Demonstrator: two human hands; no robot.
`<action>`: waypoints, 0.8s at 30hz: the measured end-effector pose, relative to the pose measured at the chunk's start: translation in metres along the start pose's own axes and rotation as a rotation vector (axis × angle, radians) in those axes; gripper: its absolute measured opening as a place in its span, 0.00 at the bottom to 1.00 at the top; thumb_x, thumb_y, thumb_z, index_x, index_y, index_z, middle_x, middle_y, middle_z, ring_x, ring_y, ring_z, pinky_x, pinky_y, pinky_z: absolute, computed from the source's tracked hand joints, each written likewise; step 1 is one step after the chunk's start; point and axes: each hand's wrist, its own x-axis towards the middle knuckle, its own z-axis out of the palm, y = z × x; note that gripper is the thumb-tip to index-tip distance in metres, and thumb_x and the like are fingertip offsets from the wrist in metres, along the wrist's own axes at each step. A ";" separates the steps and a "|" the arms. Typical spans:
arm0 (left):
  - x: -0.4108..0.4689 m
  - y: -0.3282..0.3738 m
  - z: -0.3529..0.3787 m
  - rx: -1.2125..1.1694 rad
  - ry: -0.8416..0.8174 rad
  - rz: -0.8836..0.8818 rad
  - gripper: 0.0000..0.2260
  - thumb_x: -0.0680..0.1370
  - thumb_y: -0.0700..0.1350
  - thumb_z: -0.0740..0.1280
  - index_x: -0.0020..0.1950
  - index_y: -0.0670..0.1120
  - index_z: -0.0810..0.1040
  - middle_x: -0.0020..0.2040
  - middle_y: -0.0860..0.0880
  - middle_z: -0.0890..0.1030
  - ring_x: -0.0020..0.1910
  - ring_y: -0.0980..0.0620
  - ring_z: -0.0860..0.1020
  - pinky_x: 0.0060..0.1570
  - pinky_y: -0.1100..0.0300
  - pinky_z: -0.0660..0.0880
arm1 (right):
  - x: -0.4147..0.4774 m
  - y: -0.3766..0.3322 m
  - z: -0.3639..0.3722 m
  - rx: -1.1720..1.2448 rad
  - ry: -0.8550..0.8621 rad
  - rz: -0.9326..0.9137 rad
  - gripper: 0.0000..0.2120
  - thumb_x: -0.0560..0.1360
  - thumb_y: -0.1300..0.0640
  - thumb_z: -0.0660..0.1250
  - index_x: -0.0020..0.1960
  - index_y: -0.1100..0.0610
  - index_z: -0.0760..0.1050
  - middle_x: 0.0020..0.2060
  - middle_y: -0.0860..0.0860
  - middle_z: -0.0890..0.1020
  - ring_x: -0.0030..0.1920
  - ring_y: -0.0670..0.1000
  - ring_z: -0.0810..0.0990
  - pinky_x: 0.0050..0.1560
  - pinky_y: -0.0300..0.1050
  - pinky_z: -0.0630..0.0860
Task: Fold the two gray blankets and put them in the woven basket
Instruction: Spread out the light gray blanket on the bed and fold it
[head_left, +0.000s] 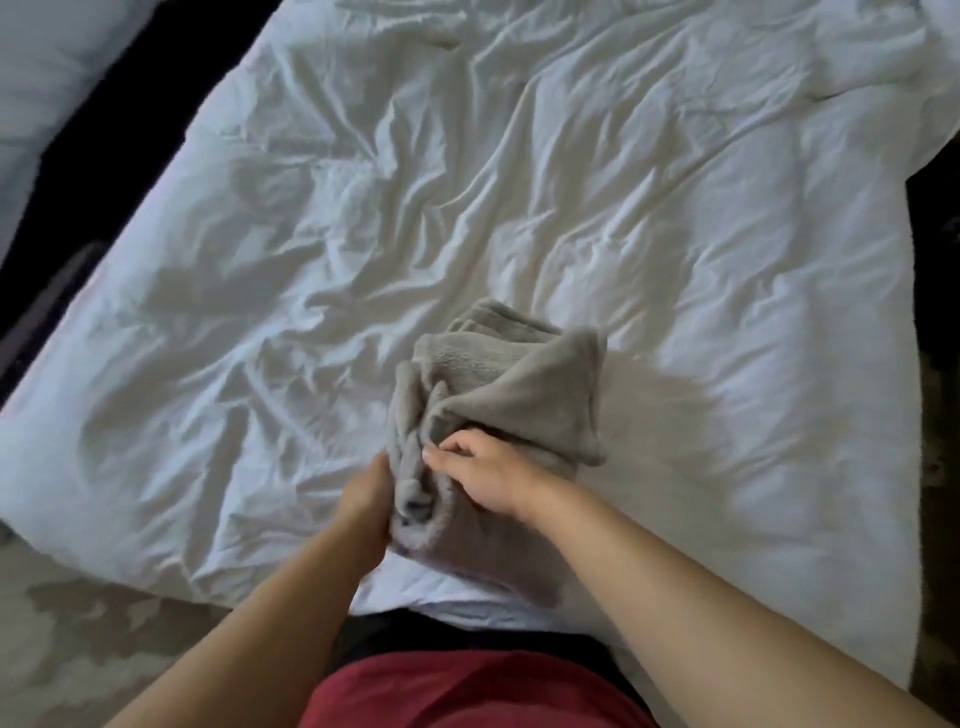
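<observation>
A gray fleece blanket (498, 395) lies bunched in a small folded bundle on the white bed, near its front edge. My left hand (366, 499) grips the bundle's left side, fingers hidden behind the cloth. From the right, my right hand (488, 475) rests on top of the bundle's near part, with fingers curled into a fold. Only one gray blanket is in view. No woven basket shows in the frame.
The white, wrinkled duvet (571, 208) covers the bed and spreads wide beyond the blanket. A dark gap (119, 119) runs along the bed's left side, with another white bed surface (36, 62) past it. Patterned carpet (78, 623) lies at bottom left.
</observation>
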 end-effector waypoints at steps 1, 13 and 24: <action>0.000 0.002 -0.013 -0.060 0.032 0.000 0.15 0.82 0.51 0.58 0.52 0.41 0.77 0.45 0.40 0.83 0.37 0.45 0.79 0.34 0.57 0.74 | 0.008 0.002 0.008 -0.065 -0.027 0.014 0.18 0.75 0.39 0.63 0.54 0.52 0.78 0.55 0.50 0.76 0.54 0.48 0.76 0.57 0.45 0.72; 0.013 -0.042 0.002 0.907 0.006 0.524 0.32 0.70 0.44 0.67 0.73 0.45 0.62 0.68 0.44 0.72 0.67 0.44 0.70 0.62 0.56 0.69 | 0.011 0.042 0.003 -0.667 0.382 0.170 0.16 0.72 0.59 0.64 0.59 0.55 0.79 0.61 0.58 0.77 0.65 0.59 0.70 0.66 0.45 0.66; 0.025 0.008 0.009 0.590 -0.077 0.617 0.23 0.70 0.33 0.56 0.54 0.56 0.78 0.53 0.53 0.82 0.56 0.54 0.76 0.53 0.63 0.70 | 0.102 0.003 -0.086 -0.665 0.442 -0.309 0.26 0.80 0.48 0.56 0.77 0.51 0.58 0.75 0.53 0.63 0.75 0.52 0.60 0.73 0.43 0.55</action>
